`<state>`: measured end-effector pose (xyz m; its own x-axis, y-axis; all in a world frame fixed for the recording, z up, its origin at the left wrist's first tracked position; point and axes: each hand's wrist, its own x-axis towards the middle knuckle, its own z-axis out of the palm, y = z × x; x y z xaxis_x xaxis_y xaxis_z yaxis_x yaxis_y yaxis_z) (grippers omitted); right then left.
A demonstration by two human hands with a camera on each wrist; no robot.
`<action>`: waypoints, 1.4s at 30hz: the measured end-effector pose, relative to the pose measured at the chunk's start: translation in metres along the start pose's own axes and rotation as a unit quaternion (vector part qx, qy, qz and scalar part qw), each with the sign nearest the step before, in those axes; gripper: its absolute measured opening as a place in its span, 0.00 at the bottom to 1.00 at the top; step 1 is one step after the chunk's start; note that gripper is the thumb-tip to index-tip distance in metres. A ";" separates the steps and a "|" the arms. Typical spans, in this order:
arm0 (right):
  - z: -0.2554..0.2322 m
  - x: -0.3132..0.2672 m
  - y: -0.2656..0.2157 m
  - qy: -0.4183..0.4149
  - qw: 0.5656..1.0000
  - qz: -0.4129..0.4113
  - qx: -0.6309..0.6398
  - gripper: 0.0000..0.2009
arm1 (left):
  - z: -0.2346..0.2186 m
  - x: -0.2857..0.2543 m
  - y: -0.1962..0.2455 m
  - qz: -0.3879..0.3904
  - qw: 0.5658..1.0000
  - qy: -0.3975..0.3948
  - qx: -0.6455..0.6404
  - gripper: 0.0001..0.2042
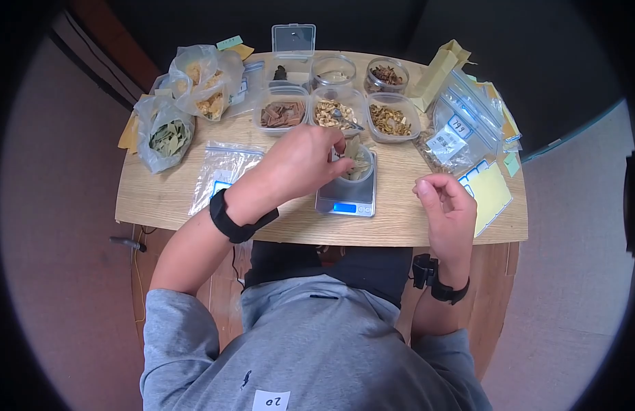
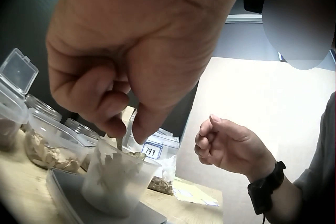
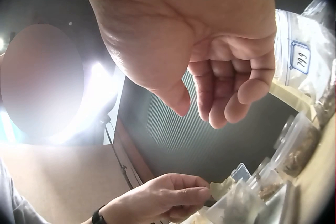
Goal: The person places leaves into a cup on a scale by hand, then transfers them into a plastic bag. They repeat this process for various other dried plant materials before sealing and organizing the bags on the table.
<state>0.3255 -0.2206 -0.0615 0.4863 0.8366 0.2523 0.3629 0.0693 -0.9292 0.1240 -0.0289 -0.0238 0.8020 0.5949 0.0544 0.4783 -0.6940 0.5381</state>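
Observation:
My left hand [image 1: 307, 161] reaches over a translucent plastic cup [image 2: 113, 187] that stands on a small digital scale [image 1: 346, 205] with a lit display. Between thumb and fingertips it pinches a dried leaf [image 3: 223, 188], a pale greenish one, right at the cup's rim. More leaves [image 1: 358, 164] of the same kind fill the cup. Off to the right, my right hand [image 1: 449, 209] hovers above the table's front edge. Its fingers curl loosely, and the right wrist view shows a gap between thumb and fingers with nothing held.
Behind the scale stand tubs of reddish-brown bark strips [image 1: 283, 114], pale slices [image 1: 334, 109] with a spoon, and yellowish-brown pieces [image 1: 391, 122]. Plastic bags [image 1: 170, 137] of leaves and pale pieces lie left. At right are a zip bag [image 1: 461, 130] labelled 799 and yellow paper [image 1: 492, 195].

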 end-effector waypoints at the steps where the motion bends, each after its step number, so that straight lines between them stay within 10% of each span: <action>1: 0.000 0.000 0.000 -0.001 1.000 0.002 0.000 0.09 | -0.001 0.000 0.000 -0.015 1.000 0.000 0.003 0.13; 16: -0.006 -0.002 -0.002 0.019 1.000 0.011 -0.014 0.08 | -0.066 -0.072 -0.063 -0.093 0.955 0.267 -0.088 0.11; 21: -0.002 -0.001 -0.003 0.015 1.000 0.025 -0.010 0.07 | -0.078 -0.110 -0.122 -0.169 0.937 0.269 -0.141 0.11; 25: 0.000 -0.001 -0.002 0.018 0.999 0.042 -0.030 0.07 | -0.112 -0.129 -0.171 -0.240 0.908 0.289 0.184 0.12; 29: -0.001 -0.002 -0.001 -0.004 1.000 0.030 0.004 0.06 | -0.128 -0.127 -0.231 -0.343 0.892 0.196 0.218 0.16; 36: 0.000 -0.005 -0.004 0.001 0.999 0.048 0.013 0.07 | -0.123 -0.108 -0.225 -0.329 0.908 0.057 0.252 0.25; 42: 0.001 -0.006 -0.007 0.003 0.999 0.054 0.001 0.08 | -0.103 -0.102 -0.241 -0.294 0.894 0.145 0.304 0.27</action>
<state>0.3195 -0.2256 -0.0561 0.5263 0.8365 0.1529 0.3069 -0.0192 -0.9515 -0.1099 0.1191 -0.0725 0.2639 0.9482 0.1768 0.9637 -0.2669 -0.0072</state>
